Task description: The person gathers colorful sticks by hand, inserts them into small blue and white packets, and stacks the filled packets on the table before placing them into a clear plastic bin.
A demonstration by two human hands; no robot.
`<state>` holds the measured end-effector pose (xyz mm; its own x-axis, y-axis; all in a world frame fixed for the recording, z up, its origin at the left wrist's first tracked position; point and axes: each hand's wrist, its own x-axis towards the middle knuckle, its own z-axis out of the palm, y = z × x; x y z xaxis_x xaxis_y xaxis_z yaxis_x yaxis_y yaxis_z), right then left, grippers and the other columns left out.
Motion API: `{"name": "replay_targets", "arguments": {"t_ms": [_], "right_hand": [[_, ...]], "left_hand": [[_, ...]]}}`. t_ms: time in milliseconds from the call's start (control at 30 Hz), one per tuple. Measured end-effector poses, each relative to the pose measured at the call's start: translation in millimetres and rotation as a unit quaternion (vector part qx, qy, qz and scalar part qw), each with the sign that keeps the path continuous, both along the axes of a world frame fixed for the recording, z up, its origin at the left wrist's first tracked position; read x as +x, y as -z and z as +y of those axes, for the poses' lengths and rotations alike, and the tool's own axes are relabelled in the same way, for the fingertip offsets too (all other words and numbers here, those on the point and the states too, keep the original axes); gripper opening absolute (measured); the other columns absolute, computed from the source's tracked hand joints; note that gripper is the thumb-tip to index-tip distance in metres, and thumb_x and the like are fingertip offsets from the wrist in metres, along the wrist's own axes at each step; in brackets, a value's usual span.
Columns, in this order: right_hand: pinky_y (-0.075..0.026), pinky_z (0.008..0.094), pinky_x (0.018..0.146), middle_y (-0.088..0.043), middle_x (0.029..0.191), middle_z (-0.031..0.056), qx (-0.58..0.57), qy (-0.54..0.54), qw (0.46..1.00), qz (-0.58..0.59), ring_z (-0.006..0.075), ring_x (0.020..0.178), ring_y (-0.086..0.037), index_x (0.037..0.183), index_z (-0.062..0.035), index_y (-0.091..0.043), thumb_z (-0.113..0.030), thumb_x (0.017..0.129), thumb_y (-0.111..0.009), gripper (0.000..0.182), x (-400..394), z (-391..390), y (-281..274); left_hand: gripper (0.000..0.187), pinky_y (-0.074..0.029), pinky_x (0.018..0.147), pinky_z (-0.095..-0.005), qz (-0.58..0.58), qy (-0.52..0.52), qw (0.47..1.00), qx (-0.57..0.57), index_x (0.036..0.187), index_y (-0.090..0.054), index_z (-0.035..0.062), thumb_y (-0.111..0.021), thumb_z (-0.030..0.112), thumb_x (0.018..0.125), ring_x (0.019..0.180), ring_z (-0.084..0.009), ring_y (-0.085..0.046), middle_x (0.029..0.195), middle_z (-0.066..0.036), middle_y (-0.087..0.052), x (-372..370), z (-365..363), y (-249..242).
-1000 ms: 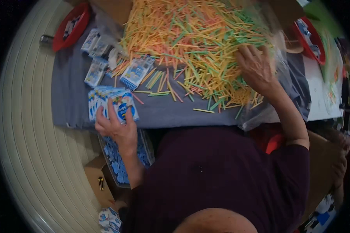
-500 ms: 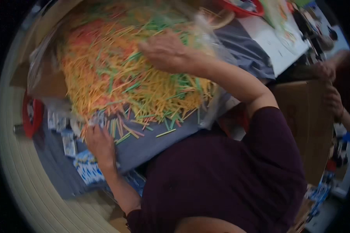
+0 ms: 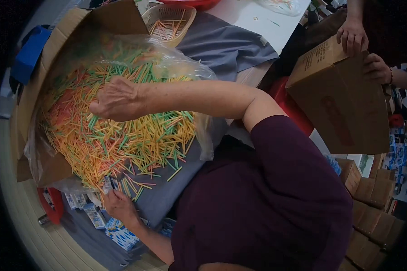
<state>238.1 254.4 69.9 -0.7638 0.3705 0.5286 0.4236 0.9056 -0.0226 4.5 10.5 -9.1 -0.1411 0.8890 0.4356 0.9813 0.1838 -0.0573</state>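
A heap of thin coloured sticks point(image 3: 153, 135), yellow, orange, pink and green, spills from a clear plastic bag point(image 3: 205, 140) inside a cardboard box point(image 3: 54, 49). Over the heap is my right hand point(image 3: 117, 99), its fingers curled down; what they hold, if anything, is hidden. My left hand point(image 3: 118, 205), at the heap's near left edge, pinches a small blue and white packet point(image 3: 108, 184). Loose sticks lie beside it on the grey cloth point(image 3: 167, 192).
Blue and white packets point(image 3: 95, 217) and a red object point(image 3: 50, 205) lie at the lower left. A basket point(image 3: 169, 25) holds a few sticks. At the right, another person's hands point(image 3: 352, 38) rest on a closed cardboard box point(image 3: 339, 99); brown boxes point(image 3: 371, 192) are stacked below.
My view has shifted, so the heap sits lower and further left. My right hand has moved left over the heap. The other person's box now shows more fully, with both their hands on it.
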Motion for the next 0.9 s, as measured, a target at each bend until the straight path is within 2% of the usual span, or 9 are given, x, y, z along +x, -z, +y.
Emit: {"name": "replay_targets", "arguments": {"t_ms": [33,167,233,367,433,633,767,867,900], "right_hand": [[-0.041,0.0418,0.043,-0.058,0.060,0.0100,-0.046,-0.015,0.999,-0.008,0.0273,0.059,-0.065,0.079,-0.0056,-0.049,-0.015,0.073,-0.060,0.016,-1.4,1.9,1.3],[-0.037,0.0399,0.037,-0.055,0.054,0.0099,-0.008,-0.006,1.000,0.019,0.0273,0.053,-0.063,0.078,-0.0072,-0.050,-0.017,0.074,-0.060,0.015,-8.3,9.1,12.4],[-0.041,0.0426,0.046,-0.057,0.059,0.0074,0.037,0.026,0.999,-0.022,0.0264,0.060,-0.065,0.078,-0.0096,-0.052,-0.018,0.076,-0.061,0.012,-9.5,12.5,14.5],[-0.042,0.0460,0.059,-0.059,0.064,0.0044,0.098,0.027,0.995,0.010,0.0251,0.070,-0.065,0.079,-0.0115,-0.054,-0.018,0.077,-0.060,0.010,-0.4,15.4,10.9],[-0.040,0.0484,0.068,-0.059,0.069,0.0029,0.059,-0.013,0.998,0.036,0.0242,0.079,-0.065,0.081,-0.0108,-0.055,-0.018,0.077,-0.060,0.009,0.0,20.8,12.5],[-0.043,0.0448,0.056,-0.060,0.070,0.0081,-0.024,-0.041,0.999,-0.013,0.0280,0.069,-0.065,0.081,-0.0071,-0.054,-0.015,0.077,-0.060,0.011,-7.2,23.0,9.0],[-0.043,0.0441,0.050,-0.060,0.068,0.0103,0.011,-0.051,0.998,0.023,0.0307,0.063,-0.064,0.081,-0.0067,-0.053,-0.014,0.076,-0.060,0.011,-12.6,20.0,11.9],[-0.044,0.0465,0.051,-0.059,0.064,0.0097,-0.021,-0.062,0.998,0.023,0.0302,0.065,-0.065,0.079,-0.0068,-0.051,-0.013,0.074,-0.059,0.012,-10.7,13.9,2.2],[-0.045,0.0467,0.053,-0.060,0.064,0.0096,-0.051,-0.049,0.997,0.020,0.0304,0.066,-0.065,0.083,-0.0080,-0.056,-0.012,0.073,-0.061,0.012,-8.6,8.8,-4.4]], "left_hand": [[0.009,-0.042,0.061,-0.0494,-0.010,0.004,1.000,0.005,0.073,-0.055,-0.0012,-0.057,0.001,0.081,0.069,-0.0384,-0.055,0.072,-0.017,-0.052,-0.7,-0.5,1.1],[0.016,-0.040,0.058,-0.0465,-0.012,-0.005,1.000,0.003,0.069,-0.050,-0.0016,-0.055,0.005,0.083,0.063,-0.0368,-0.053,0.069,-0.017,-0.052,-3.5,-0.5,0.3],[0.015,-0.039,0.057,-0.0443,-0.062,0.014,0.997,0.041,0.071,-0.053,-0.0023,-0.056,0.006,0.083,0.061,-0.0348,-0.051,0.067,-0.016,-0.052,-2.1,-1.7,-1.1],[0.013,-0.041,0.058,-0.0425,-0.083,0.021,0.994,0.070,0.078,-0.060,-0.0021,-0.058,0.008,0.085,0.061,-0.0327,-0.052,0.068,-0.014,-0.054,-8.5,-6.2,3.6],[0.021,-0.047,0.071,-0.0431,-0.161,-0.048,0.985,-0.023,0.092,-0.067,-0.0034,-0.061,0.016,0.089,0.079,-0.0353,-0.061,0.087,-0.016,-0.064,-10.0,-9.5,-1.9],[0.030,-0.045,0.070,-0.0444,-0.183,-0.042,0.981,-0.036,0.095,-0.065,-0.0042,-0.052,0.023,0.096,0.078,-0.0356,-0.058,0.086,-0.015,-0.059,-10.1,-3.5,-11.6],[0.026,-0.044,0.069,-0.0457,-0.163,-0.067,0.979,-0.100,0.098,-0.064,-0.0039,-0.053,0.020,0.095,0.077,-0.0365,-0.057,0.084,-0.017,-0.057,-11.9,-1.5,-17.3],[0.023,-0.043,0.069,-0.0470,-0.109,-0.081,0.984,-0.119,0.098,-0.063,-0.0036,-0.053,0.017,0.094,0.078,-0.0375,-0.056,0.086,-0.019,-0.058,-13.3,-0.8,-5.4],[0.023,-0.043,0.070,-0.0476,-0.047,-0.038,0.997,-0.051,0.098,-0.063,-0.0037,-0.052,0.016,0.093,0.080,-0.0378,-0.057,0.087,-0.019,-0.058,-11.8,-1.3,2.6]]}}
